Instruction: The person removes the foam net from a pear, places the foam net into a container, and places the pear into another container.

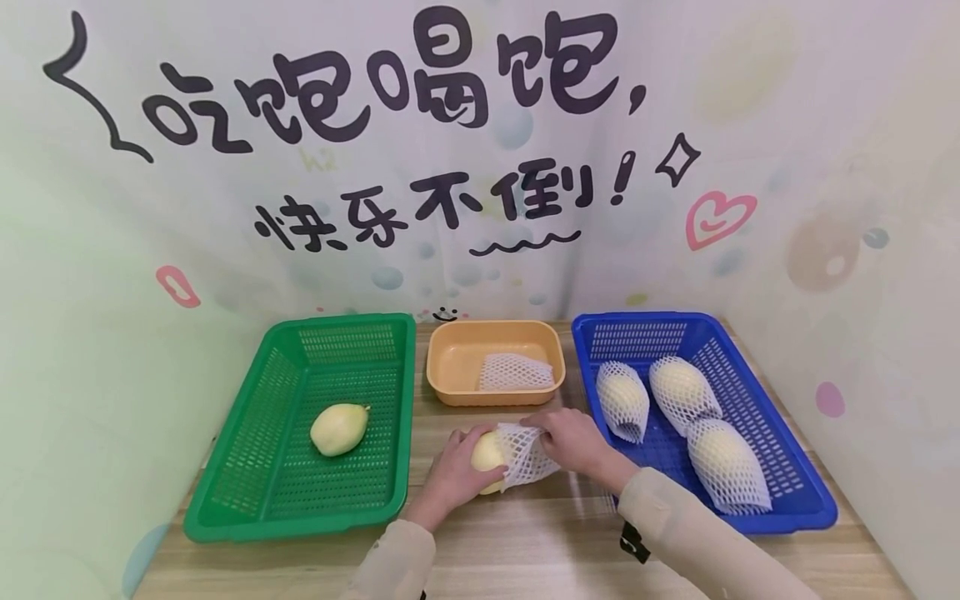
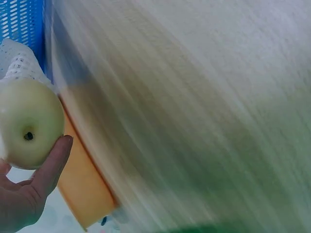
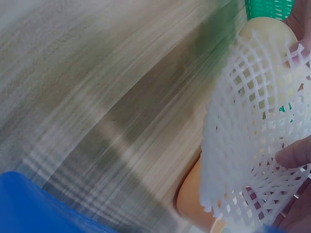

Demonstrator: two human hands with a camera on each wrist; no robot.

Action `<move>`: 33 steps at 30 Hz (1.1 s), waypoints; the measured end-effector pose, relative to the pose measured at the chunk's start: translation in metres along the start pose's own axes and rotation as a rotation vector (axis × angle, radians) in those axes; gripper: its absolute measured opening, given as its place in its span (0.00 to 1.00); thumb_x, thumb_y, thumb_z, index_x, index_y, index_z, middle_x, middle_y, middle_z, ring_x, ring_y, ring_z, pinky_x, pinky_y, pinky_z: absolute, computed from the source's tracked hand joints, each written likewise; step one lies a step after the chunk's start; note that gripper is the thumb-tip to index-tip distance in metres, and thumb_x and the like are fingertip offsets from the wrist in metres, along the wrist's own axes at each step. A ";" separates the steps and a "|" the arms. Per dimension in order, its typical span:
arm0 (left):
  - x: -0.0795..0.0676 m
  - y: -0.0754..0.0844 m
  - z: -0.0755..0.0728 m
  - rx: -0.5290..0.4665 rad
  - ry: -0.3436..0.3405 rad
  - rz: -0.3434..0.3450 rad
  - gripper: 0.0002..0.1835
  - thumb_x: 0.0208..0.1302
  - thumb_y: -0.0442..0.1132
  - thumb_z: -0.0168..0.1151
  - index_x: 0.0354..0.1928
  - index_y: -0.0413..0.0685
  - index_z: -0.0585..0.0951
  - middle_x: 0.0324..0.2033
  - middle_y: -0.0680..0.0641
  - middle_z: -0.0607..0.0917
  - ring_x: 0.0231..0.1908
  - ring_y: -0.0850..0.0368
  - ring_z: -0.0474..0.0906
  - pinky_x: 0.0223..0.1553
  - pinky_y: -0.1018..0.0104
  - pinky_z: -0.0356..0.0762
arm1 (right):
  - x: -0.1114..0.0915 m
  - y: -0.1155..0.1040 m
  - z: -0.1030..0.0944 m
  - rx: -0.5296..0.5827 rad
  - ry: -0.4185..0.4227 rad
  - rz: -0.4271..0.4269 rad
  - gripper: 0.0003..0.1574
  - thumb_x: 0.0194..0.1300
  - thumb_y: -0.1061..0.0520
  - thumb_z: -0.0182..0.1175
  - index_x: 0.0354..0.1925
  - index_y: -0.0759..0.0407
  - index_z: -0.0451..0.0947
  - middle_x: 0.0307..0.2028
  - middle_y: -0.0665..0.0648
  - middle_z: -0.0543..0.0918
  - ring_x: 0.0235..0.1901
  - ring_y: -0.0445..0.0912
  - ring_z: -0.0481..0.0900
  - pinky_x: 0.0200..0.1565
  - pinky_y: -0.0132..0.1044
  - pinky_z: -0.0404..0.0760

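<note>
My left hand [image 1: 459,468] grips a pale yellow pear [image 1: 487,452] over the table, between the baskets. In the left wrist view, the pear's blossom end [image 2: 29,136] faces the camera. A white foam net sleeve [image 1: 527,457] covers the pear's right part, and its loose end extends past the fruit. That loose end is pinched by my right hand [image 1: 576,440]. In the right wrist view the thumb [image 3: 295,154] presses on the mesh, while the pear sits at the sleeve's far opening.
On the left, a green basket [image 1: 408,392] contains one bare pear [image 1: 339,429]. Behind my hands stands an orange tray [image 1: 450,398] with flat foam netting [image 1: 517,372] inside. The blue basket [image 1: 795,523] at right carries three netted pears [image 1: 726,462]. A printed cloth [image 1: 375,167] hangs behind.
</note>
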State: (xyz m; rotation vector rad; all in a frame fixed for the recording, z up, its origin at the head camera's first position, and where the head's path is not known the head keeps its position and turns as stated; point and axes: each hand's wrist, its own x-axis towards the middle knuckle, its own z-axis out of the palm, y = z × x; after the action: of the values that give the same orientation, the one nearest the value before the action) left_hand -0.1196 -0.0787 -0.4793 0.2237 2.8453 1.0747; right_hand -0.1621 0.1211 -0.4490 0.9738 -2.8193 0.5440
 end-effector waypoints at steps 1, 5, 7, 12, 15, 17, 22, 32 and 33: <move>-0.001 0.002 -0.002 0.003 0.007 -0.004 0.33 0.47 0.53 0.68 0.56 0.53 0.71 0.39 0.44 0.71 0.34 0.49 0.72 0.33 0.56 0.71 | 0.000 -0.001 -0.002 -0.001 0.008 0.009 0.21 0.47 0.69 0.56 0.40 0.55 0.84 0.34 0.52 0.84 0.26 0.48 0.80 0.21 0.38 0.73; -0.004 0.011 -0.010 0.017 0.034 -0.019 0.32 0.46 0.54 0.68 0.56 0.55 0.72 0.40 0.44 0.72 0.35 0.48 0.72 0.32 0.56 0.71 | -0.001 -0.005 -0.011 -0.002 0.048 0.032 0.22 0.47 0.69 0.56 0.40 0.54 0.84 0.32 0.53 0.84 0.20 0.43 0.74 0.15 0.33 0.66; -0.005 0.014 -0.014 0.016 0.035 -0.024 0.33 0.46 0.54 0.68 0.56 0.55 0.72 0.40 0.44 0.72 0.35 0.49 0.72 0.31 0.56 0.71 | -0.001 -0.005 -0.016 -0.007 0.063 0.035 0.22 0.48 0.69 0.56 0.40 0.53 0.84 0.32 0.53 0.84 0.18 0.41 0.71 0.14 0.32 0.63; -0.006 0.022 -0.030 0.039 0.038 0.004 0.33 0.47 0.55 0.68 0.56 0.53 0.71 0.40 0.44 0.72 0.33 0.50 0.71 0.28 0.59 0.71 | 0.002 -0.007 -0.026 -0.021 0.108 0.021 0.24 0.47 0.70 0.55 0.41 0.53 0.84 0.34 0.52 0.84 0.17 0.41 0.69 0.13 0.31 0.62; -0.006 0.027 -0.042 0.058 0.056 0.036 0.33 0.47 0.56 0.68 0.55 0.52 0.71 0.40 0.43 0.72 0.32 0.51 0.71 0.28 0.59 0.71 | 0.005 -0.009 -0.034 -0.011 0.126 0.017 0.25 0.47 0.71 0.54 0.42 0.53 0.83 0.37 0.53 0.84 0.17 0.40 0.67 0.13 0.30 0.60; -0.006 0.029 -0.051 0.067 0.071 0.050 0.33 0.47 0.56 0.68 0.55 0.52 0.71 0.41 0.43 0.72 0.32 0.50 0.72 0.29 0.59 0.71 | 0.008 -0.011 -0.039 -0.007 0.136 0.017 0.24 0.48 0.71 0.54 0.42 0.54 0.83 0.38 0.54 0.84 0.17 0.40 0.67 0.13 0.30 0.61; -0.005 0.031 -0.075 0.144 0.115 0.064 0.34 0.48 0.58 0.66 0.56 0.52 0.71 0.42 0.41 0.73 0.33 0.48 0.73 0.32 0.53 0.71 | 0.017 -0.014 -0.054 -0.016 0.170 0.012 0.23 0.49 0.71 0.53 0.42 0.57 0.83 0.38 0.55 0.84 0.18 0.40 0.68 0.15 0.29 0.62; 0.002 0.020 -0.113 0.181 0.155 0.019 0.35 0.50 0.58 0.65 0.59 0.54 0.69 0.44 0.41 0.71 0.35 0.45 0.73 0.37 0.49 0.68 | 0.031 -0.014 -0.074 -0.045 0.224 0.008 0.22 0.50 0.71 0.53 0.42 0.58 0.83 0.38 0.56 0.83 0.15 0.42 0.66 0.12 0.31 0.59; 0.002 0.019 -0.115 0.180 0.155 0.014 0.35 0.50 0.57 0.65 0.60 0.54 0.69 0.44 0.41 0.71 0.36 0.45 0.73 0.37 0.49 0.68 | 0.032 -0.014 -0.075 -0.049 0.221 0.013 0.22 0.51 0.70 0.53 0.42 0.58 0.83 0.38 0.56 0.83 0.15 0.42 0.66 0.12 0.31 0.59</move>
State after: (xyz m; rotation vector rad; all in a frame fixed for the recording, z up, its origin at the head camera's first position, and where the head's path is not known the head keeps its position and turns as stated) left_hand -0.1354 -0.1393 -0.3808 0.1812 3.0862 0.8743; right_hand -0.1800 0.1197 -0.3682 0.8316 -2.6313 0.5441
